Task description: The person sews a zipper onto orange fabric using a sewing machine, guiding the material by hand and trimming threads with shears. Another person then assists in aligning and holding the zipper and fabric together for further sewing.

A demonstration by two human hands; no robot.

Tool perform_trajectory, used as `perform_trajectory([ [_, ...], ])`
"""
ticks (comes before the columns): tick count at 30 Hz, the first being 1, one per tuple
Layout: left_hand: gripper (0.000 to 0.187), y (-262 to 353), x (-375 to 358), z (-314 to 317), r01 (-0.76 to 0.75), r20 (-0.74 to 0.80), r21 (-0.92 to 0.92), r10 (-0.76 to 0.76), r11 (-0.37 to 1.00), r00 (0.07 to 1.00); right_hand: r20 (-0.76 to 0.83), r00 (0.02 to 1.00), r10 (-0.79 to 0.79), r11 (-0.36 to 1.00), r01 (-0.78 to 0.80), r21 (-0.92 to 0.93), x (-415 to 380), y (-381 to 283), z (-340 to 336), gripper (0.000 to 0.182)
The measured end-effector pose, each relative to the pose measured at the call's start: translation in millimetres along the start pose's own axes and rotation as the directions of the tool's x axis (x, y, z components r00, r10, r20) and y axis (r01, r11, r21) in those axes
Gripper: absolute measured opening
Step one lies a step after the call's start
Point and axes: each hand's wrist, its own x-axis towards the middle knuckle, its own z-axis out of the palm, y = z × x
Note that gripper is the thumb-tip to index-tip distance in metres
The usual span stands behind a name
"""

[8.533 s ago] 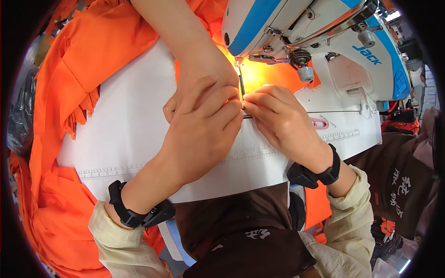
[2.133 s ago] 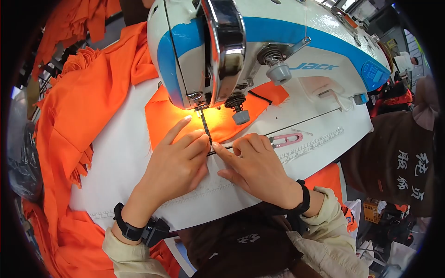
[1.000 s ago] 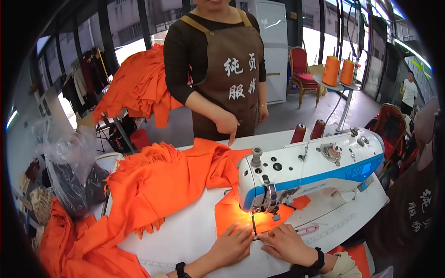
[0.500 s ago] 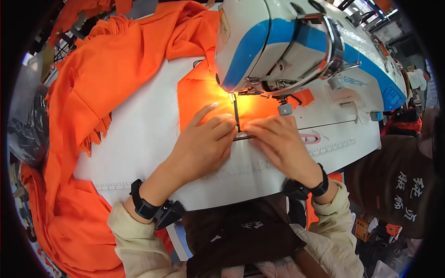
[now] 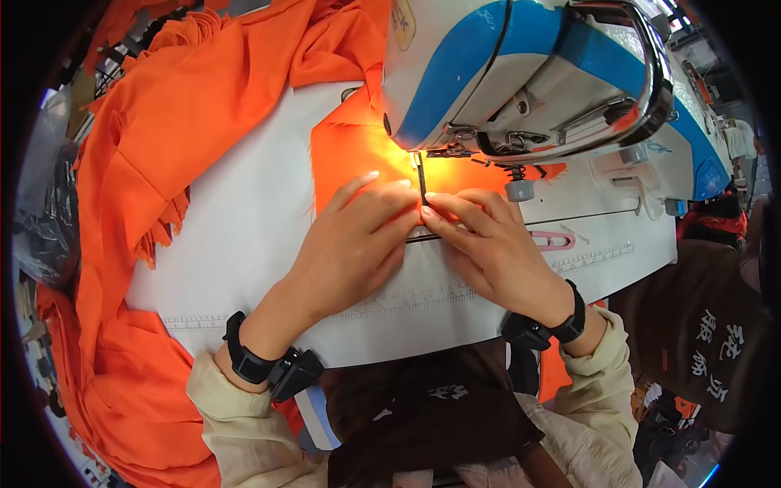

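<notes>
An orange fabric piece [image 5: 346,146] with frayed edges lies under the needle area of a white and blue sewing machine [image 5: 455,73]. A narrow black ribbed strip [image 5: 422,180], like a zipper, runs down it from the lit presser foot [image 5: 416,159]. My left hand [image 5: 358,232] rests on the fabric left of the strip, fingers stretched out, fingertips close to the strip. On the other side, my right hand [image 5: 492,244] has thumb and forefinger pinched at the strip's near end. Its other fingers are curled, and the thumb of my left hand is hidden.
A large heap of orange cloth [image 5: 195,122] covers the table's left side and hangs over its edge. Ruler markings [image 5: 594,255] run along the white tabletop [image 5: 244,276]. A pink-handled tool [image 5: 553,240] lies right of my right hand. Another person's brown garment [image 5: 675,325] shows at right.
Both hands have moved slightly forward, toward the presser foot, and less of the black strip shows between foot and fingers. The view has shifted, so the machine appears farther right.
</notes>
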Motion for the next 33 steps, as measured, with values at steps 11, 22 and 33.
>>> perform_trajectory([
  [11,0.039,9,1,-2,-0.106,0.124,0.237,0.078,0.966,0.989,-0.190,0.981,0.048,0.969,-0.091,-0.228,-21,-18,6,0.048],
  [22,0.043,9,1,-6,-0.098,0.172,0.219,0.060,0.971,0.983,-0.174,0.984,0.039,0.959,-0.085,-0.269,-18,-17,5,0.048],
  [33,0.036,8,3,-8,-0.142,0.169,0.262,0.099,0.955,0.981,-0.149,0.988,0.038,0.943,-0.085,-0.323,-19,-16,0,0.049],
])
